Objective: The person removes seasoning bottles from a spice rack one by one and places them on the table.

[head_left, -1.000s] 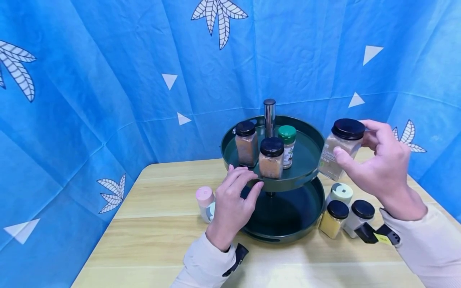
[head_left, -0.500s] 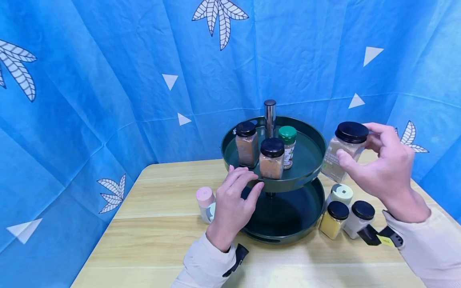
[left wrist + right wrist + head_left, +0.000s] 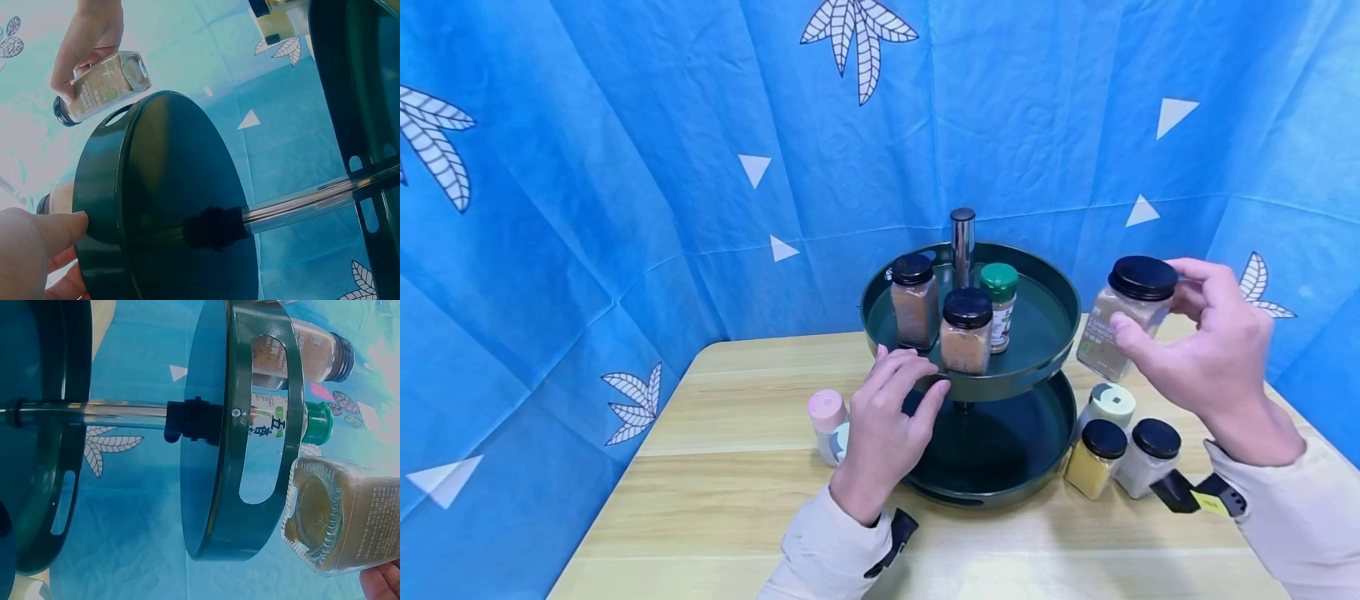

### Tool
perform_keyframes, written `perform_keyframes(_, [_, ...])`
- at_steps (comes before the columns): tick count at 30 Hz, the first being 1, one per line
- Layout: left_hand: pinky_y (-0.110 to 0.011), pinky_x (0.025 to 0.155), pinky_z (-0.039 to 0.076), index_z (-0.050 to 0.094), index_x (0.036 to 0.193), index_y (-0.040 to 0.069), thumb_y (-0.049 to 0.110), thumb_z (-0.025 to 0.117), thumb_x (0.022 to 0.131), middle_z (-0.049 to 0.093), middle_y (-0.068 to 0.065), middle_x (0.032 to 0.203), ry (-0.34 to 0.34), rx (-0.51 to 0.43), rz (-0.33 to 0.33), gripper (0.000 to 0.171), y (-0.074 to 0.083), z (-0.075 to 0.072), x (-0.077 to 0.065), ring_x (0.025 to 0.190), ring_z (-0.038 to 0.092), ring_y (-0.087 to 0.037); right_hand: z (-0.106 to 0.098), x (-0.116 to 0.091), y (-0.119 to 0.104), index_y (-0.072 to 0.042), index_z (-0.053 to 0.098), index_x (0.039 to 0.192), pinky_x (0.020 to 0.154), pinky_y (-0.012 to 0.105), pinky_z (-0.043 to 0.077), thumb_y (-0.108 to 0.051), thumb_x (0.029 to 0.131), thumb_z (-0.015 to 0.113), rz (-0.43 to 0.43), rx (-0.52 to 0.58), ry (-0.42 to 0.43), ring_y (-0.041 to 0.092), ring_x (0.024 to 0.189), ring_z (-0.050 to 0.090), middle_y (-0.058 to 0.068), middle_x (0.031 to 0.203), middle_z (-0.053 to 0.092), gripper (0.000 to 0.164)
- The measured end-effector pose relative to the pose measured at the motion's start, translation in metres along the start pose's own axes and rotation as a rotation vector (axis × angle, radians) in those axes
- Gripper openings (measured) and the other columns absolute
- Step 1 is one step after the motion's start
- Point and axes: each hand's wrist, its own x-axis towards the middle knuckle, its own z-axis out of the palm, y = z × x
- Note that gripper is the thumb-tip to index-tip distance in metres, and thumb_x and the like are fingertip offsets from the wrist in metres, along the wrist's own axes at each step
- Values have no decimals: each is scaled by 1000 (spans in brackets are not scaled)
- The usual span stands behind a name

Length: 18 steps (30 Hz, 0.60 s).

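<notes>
My right hand (image 3: 1213,358) holds a clear jar of cumin powder (image 3: 1103,337) with a black lid, tilted, in the air just right of the upper tier (image 3: 1041,304) of a dark green two-tier spice rack. In the right wrist view the cumin jar's glass base (image 3: 315,512) faces the rack. At the upper tier's front left, my left hand (image 3: 887,417) grips the rim; in the left wrist view its thumb (image 3: 69,226) lies on the outer wall. On that tier stand two black-lidded jars, one brown (image 3: 914,312) and one orange-brown (image 3: 966,342), and a green-capped shaker (image 3: 1000,308).
Right of the rack stand a yellow-filled jar (image 3: 1090,471), a pale jar (image 3: 1142,467) with a black lid, and a light green-capped container (image 3: 1108,404). A pink-capped bottle (image 3: 826,412) stands left, partly behind my left hand. The rack's lower tier (image 3: 992,442) is below; its pole (image 3: 962,242) rises centrally.
My right hand has moved a little to the right and slightly down with the cumin jar, away from the upper tier. My left hand stays in place at the rim.
</notes>
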Motion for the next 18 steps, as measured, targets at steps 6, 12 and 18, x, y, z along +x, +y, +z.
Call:
perform_keyframes(6, [-53, 104, 38, 71, 93, 5, 14, 75, 81, 71, -11, 96, 15, 6, 15, 15, 0, 0, 0, 104, 63, -24, -2, -1, 2, 11, 59, 109, 61, 1, 35, -16, 61, 70, -12, -22, 0, -22, 84, 53, -33, 95, 54, 56])
perform_keyframes(12, [-53, 104, 38, 71, 92, 5, 14, 75, 81, 72, -11, 96, 20, 3, 20, 15, 0, 0, 0, 104, 63, -25, -2, -3, 4, 12, 58, 108, 65, 2, 37, -14, 60, 71, 8, -22, -4, -23, 84, 52, -37, 96, 53, 57])
perform_keyframes(18, [-53, 104, 38, 71, 93, 5, 13, 75, 81, 72, -12, 96, 20, 2, 18, 15, 0, 0, 0, 104, 63, -24, -2, -6, 8, 11, 58, 111, 72, 1, 37, -11, 60, 73, 47, -28, -14, -23, 84, 51, -2, 89, 69, 57])
